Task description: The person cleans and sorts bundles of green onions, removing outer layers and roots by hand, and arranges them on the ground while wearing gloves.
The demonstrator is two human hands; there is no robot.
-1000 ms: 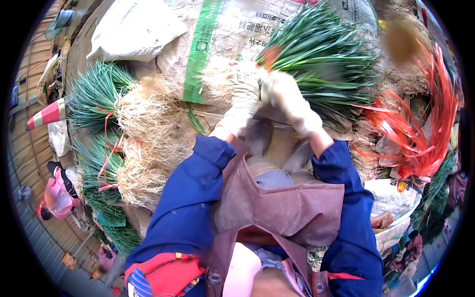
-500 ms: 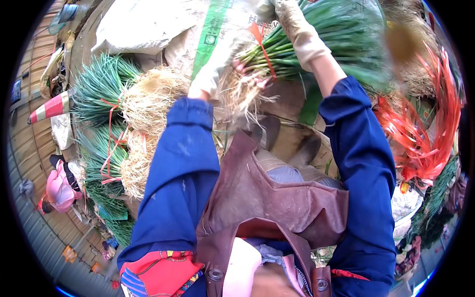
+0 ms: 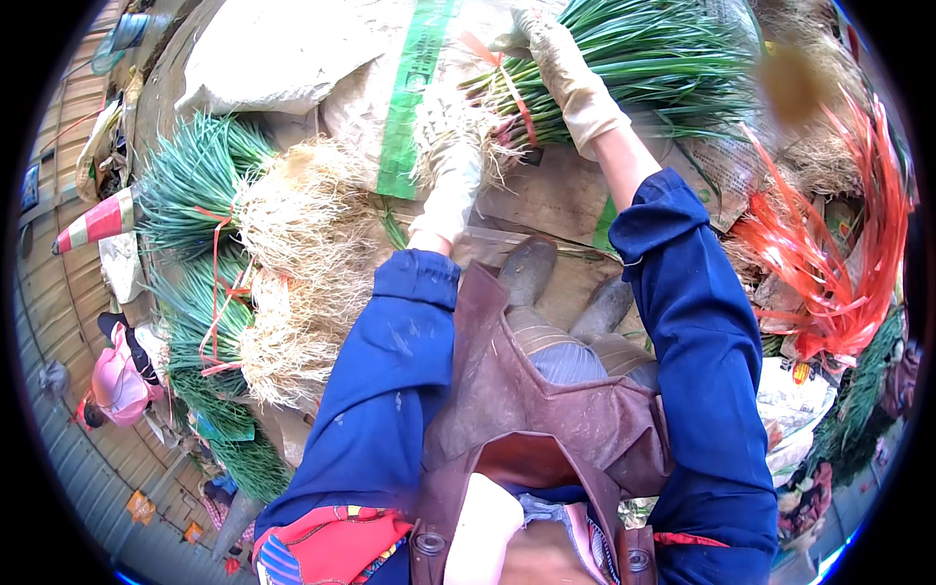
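A bundle of spring onions [image 3: 643, 73] lies in front of me, tied with a red strip [image 3: 515, 96] near its pale root end. My right hand [image 3: 565, 78], in a whitish glove, lies across the stalks just right of the tie, its fingers curled over the far side. Also gloved, my left hand [image 3: 453, 185] is at the roots left of the tie. Root strands blend with that glove, so its fingers are hard to make out. The leaves fan out to the right.
Tied spring onion bundles [image 3: 302, 210] are stacked at left, roots toward me. Loose red strips [image 3: 838, 263] hang at right. A white sack [image 3: 273, 49] and a green-striped sheet [image 3: 409, 107] lie at the back. A person in pink [image 3: 122, 375] is at far left.
My left hand has moved right and slightly down against the roots. My right hand stays on the stalks, shifted slightly left. The leaves, blurred before, look sharp now.
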